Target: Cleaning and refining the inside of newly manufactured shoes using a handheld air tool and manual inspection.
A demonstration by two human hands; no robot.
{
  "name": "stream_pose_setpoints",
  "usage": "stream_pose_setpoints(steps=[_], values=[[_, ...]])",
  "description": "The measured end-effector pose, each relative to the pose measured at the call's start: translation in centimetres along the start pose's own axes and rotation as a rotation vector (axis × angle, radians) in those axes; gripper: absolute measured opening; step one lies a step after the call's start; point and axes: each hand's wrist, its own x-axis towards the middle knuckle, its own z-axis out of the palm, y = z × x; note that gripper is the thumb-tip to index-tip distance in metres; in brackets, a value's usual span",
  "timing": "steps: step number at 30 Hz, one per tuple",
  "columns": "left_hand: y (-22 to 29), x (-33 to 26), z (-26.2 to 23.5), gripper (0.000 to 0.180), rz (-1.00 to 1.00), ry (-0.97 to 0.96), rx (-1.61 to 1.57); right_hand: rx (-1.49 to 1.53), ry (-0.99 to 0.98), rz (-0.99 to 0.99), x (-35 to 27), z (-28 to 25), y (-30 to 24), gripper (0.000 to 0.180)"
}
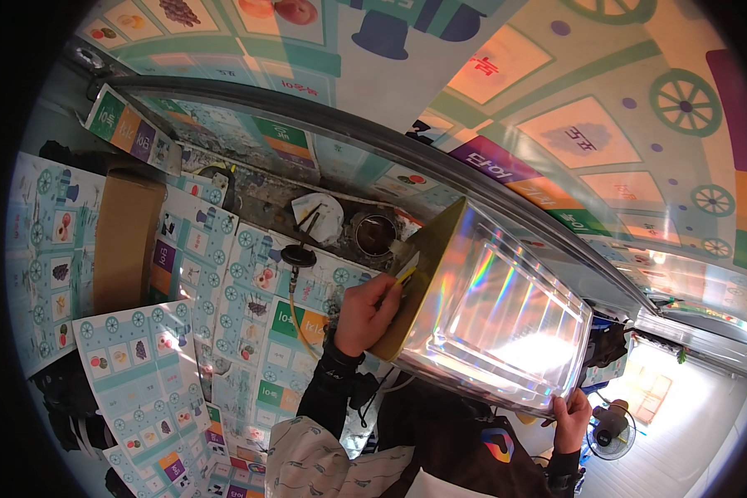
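Note:
A large rectangular box-shaped piece [515, 307] with a shiny, rainbow-reflecting face and a yellow-brown side tilts in front of me. My left hand [365, 314] is closed beside its yellow-brown side, with a thin yellow stick-like tool [406, 275] poking out past the fingers. What that tool's end does inside or against the box is hidden. My right hand [572, 417] pinches the lower right corner of the shiny piece, thumb and fingers on its edge. Just beyond my left hand stands an open round can [375, 233], dark inside.
A black round fitting [298, 256] on a yellowish hose lies left of the can, near a white crumpled sheet [318, 217]. A dark rail [373, 133] crosses behind. Printed sheets [141, 365] and brown cardboard [124, 241] lie left. A fan [612, 429] stands right.

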Motion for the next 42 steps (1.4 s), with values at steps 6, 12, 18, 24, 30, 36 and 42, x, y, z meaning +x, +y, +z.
stream_pose_setpoints(steps=[6,12,18,24,30,36,42], values=[[-0.1,0.0,0.0,0.011,0.004,0.015,-0.038,0.000,-0.002,-0.011,0.0,0.1,0.0,0.032],[-0.2,-0.1,0.0,0.011,0.001,0.013,-0.041,0.000,-0.007,-0.015,0.0,0.0,-0.1,0.033],[0.0,0.0,-0.1,0.011,-0.008,0.008,-0.050,0.034,0.014,-0.011,0.0,-0.2,0.7,0.028],[0.0,-0.1,-0.3,0.011,-0.019,0.001,-0.014,0.041,0.026,0.006,0.1,0.2,0.4,0.028],[-0.2,-0.2,-0.1,0.010,-0.016,-0.003,-0.002,0.053,-0.003,-0.012,0.3,-0.1,1.5,0.029],[-0.1,0.0,0.0,0.010,0.003,0.004,-0.002,0.073,0.002,-0.005,0.3,0.1,1.1,0.028],[-0.2,0.0,0.1,0.011,0.011,0.022,-0.011,0.064,-0.019,-0.023,0.5,0.1,0.8,0.026]])
